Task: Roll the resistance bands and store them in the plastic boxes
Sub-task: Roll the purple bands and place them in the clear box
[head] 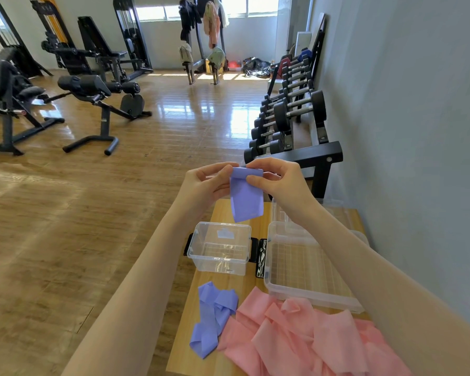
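Purple band (247,198), thin and floppy, held up in the air above the table (223,210). Top edge turned over into the start of a roll, pinched at its left corner by the left hand (205,183) and at its right corner by the right hand (276,179); both clamped on it, thumbs in front, fingers behind. Free tail hanging straight down, flat, matte, unwrinkled, its lower edge just above the small box (219,248).

Likely light, stretchy and a little tacky; no stiffness to hold a shape, so apt to spring loose or telescope sideways if let go. Best gripped at both ends of the rolled edge, kept level and taut.

Lying loose on the table nearer the body: a second purple band (213,318), folded and twisted over itself, touching a crumpled heap of pink band (304,343). Small box open, clear, with black latches; beside it to the right a shallower large box (307,270), also open. Nothing stored in either yet, as far as can be told.
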